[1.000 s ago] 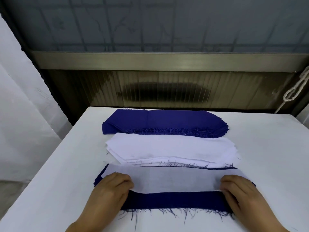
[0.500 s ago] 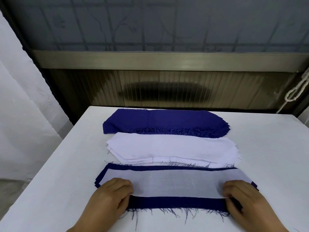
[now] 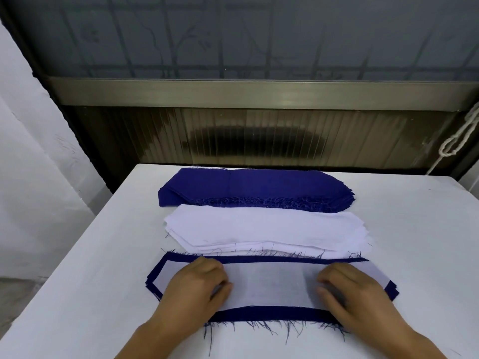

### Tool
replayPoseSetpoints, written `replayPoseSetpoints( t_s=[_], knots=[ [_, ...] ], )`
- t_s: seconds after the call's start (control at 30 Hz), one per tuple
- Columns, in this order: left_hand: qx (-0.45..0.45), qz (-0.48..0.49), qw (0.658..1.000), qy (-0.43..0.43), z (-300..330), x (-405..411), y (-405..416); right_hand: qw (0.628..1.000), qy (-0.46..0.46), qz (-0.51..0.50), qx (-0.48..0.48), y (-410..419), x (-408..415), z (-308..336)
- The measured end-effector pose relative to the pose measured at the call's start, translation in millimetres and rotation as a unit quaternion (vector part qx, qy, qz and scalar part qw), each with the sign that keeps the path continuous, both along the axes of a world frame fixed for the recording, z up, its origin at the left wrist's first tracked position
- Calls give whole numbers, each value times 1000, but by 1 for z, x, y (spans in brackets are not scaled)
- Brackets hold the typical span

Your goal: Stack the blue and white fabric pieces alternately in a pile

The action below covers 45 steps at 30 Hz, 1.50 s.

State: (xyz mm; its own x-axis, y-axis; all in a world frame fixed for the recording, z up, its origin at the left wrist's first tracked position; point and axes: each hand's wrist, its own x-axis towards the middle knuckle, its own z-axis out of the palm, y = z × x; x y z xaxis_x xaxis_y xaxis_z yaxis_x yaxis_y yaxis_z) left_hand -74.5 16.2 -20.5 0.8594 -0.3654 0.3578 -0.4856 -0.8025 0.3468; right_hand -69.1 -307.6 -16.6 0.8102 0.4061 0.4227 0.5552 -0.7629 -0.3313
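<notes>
A thin white fabric piece (image 3: 272, 283) lies on top of a blue piece (image 3: 269, 313) in the near pile, with a blue border showing all round it. My left hand (image 3: 197, 288) rests on the white piece's left part, fingers loosely bent. My right hand (image 3: 355, 291) rests on its right part in the same way. Behind the pile lies a stack of white pieces (image 3: 264, 228), and behind that a stack of blue pieces (image 3: 256, 189) with frayed front edges.
Everything sits on a white table (image 3: 90, 281). Its left edge drops off beside a white cloth or wall. A dark ribbed panel and a metal ledge (image 3: 259, 93) stand behind the table. A white rope (image 3: 456, 141) hangs at the far right.
The white piece has slid toward me and settled centred on the blue piece. Both hands have moved inward over the white piece, away from its ends.
</notes>
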Motion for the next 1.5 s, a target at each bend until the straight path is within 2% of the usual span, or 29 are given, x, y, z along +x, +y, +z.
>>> replayPoseSetpoints(
  t_s=[0.13,0.2,0.33,0.5,0.57,0.67,0.73,0.83,1.03,1.2,1.5],
  knots=[
    [12,-23,999,30,-5,14,-25,995,91,-5,-46,25,13,-4],
    [15,-21,999,28,-7,16,-19,993,109,-27,-47,21,16,-6],
    [11,21,1000,20,-8,16,15,989,92,-108,-35,-6,14,-3],
    [16,95,995,5,-4,26,35,975,53,-203,-77,-21,28,0],
    [16,97,995,-30,-1,34,27,979,28,-194,-60,-20,39,0],
    [22,91,994,-63,4,53,9,991,5,-128,-38,-7,59,3],
    [46,86,994,-46,1,66,0,994,20,-99,-39,0,69,0],
    [41,80,996,-1,-12,73,-3,993,34,-108,-38,1,74,-13],
    [34,76,993,-87,-23,70,-2,991,-67,-112,-30,-3,72,-26],
    [22,55,986,-154,-24,71,-2,990,-92,-102,-16,-2,73,-25],
    [3,50,988,-148,-21,71,-1,992,-90,-83,-9,-4,73,-26]
  ],
)
